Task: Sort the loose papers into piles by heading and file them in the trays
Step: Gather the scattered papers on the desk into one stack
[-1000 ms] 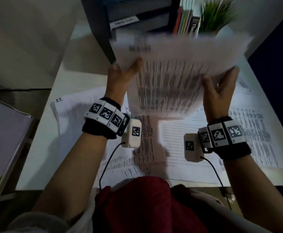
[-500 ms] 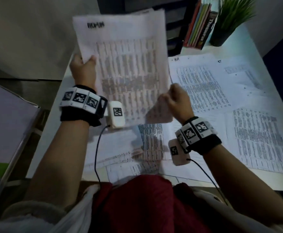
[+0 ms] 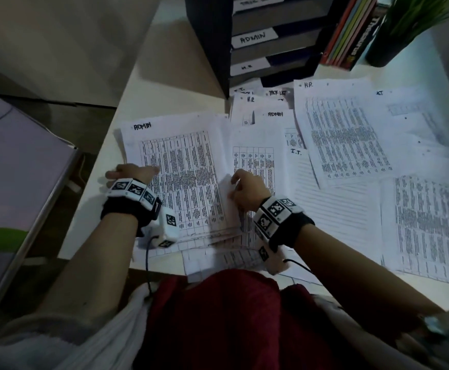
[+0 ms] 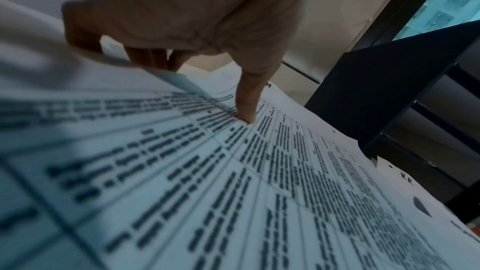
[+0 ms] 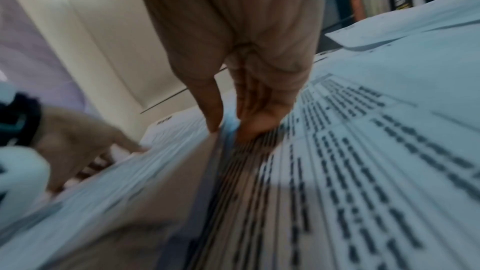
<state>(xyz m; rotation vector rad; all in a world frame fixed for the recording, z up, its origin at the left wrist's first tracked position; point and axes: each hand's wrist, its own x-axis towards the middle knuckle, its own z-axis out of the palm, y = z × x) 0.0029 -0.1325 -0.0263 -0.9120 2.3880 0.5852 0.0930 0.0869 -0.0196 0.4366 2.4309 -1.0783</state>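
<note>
A stack of printed sheets headed ADMIN (image 3: 180,166) lies on the white table (image 3: 103,209) at the front left. My left hand (image 3: 132,173) holds its left edge; in the left wrist view the thumb (image 4: 246,110) presses on top and the fingers (image 4: 153,63) curl under the edge. My right hand (image 3: 240,186) pinches the stack's right edge (image 5: 226,151) between thumb and fingers. Dark stacked trays (image 3: 292,49) stand at the back, with white labels TASK LIST, ADMIN (image 3: 254,38) and H.R. (image 3: 247,67).
Loose sheets cover the table's right half: an H.R. sheet (image 3: 343,129), an I.T. sheet (image 3: 322,204), and a small pile headed ADMIN (image 3: 274,114) in front of the trays. Books (image 3: 351,30) and a potted plant (image 3: 399,30) stand back right. A grey-purple surface (image 3: 18,182) lies left of the table.
The ADMIN stack was held up in the air in both hands. It has come down to the left onto the table, and both hands still hold its edges.
</note>
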